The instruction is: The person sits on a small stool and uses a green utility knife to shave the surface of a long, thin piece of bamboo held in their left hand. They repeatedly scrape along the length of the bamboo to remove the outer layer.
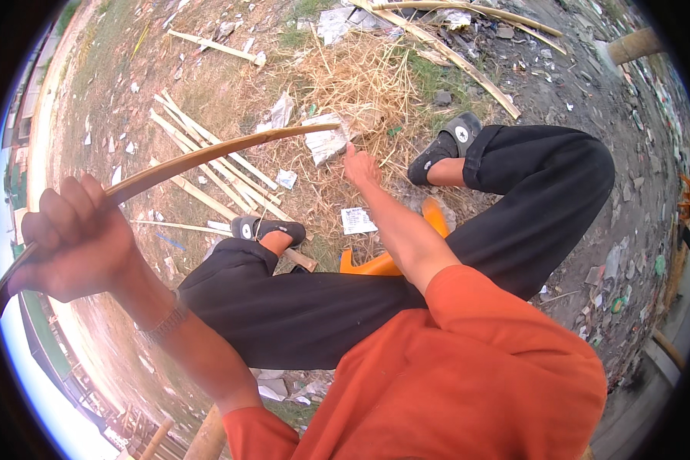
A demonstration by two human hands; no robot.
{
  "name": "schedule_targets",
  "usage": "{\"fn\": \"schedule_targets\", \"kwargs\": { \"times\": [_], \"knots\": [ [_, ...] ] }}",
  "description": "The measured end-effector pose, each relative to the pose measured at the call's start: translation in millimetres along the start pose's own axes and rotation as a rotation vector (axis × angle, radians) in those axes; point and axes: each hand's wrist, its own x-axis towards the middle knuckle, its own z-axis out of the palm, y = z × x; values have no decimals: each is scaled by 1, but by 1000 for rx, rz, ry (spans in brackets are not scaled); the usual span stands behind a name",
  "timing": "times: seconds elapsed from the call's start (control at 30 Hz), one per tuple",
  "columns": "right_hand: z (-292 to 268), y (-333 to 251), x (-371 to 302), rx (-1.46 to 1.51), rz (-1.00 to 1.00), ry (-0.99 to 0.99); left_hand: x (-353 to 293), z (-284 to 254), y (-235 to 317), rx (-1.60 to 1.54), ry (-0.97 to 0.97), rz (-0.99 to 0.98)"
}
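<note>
My left hand (pixel 80 238) is raised at the left with its fingers wrapped round a long bamboo strip (pixel 230 147). The strip bows up and across to the right, and its far end lies just short of my right hand (pixel 363 167). That hand is closed, thumb toward the strip's tip; whatever it may hold is too small to make out. A whitish slab (pixel 326 144) lies on the ground behind the strip's tip. Beneath my right forearm, an orange plastic object (pixel 372 266) shows in part.
Several split bamboo strips (pixel 211 157) lie loose by my left shoe (pixel 268 230). Dry straw-like shavings (pixel 360 80) pile up ahead. Longer bamboo pieces (pixel 445 54) lie farther off, near my right shoe (pixel 446 148). A printed paper (pixel 357 221) and scattered litter cover the ground.
</note>
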Motion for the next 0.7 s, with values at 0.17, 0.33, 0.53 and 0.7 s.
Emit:
{"fn": "schedule_targets", "kwargs": {
  "times": [0.17,0.33,0.53,0.7],
  "knots": [
    [-31,-36,-49,195,-297,-205,-2,-1,4,208,76,68],
    [-9,-46,-40,61,-57,-20,-4,17,0,295,123,114],
    [-15,-66,-54,203,-268,-193,15,-20,0,129,36,40],
    [-13,-79,-74,200,-228,-82,17,-11,-4,304,193,109]
  ]
}}
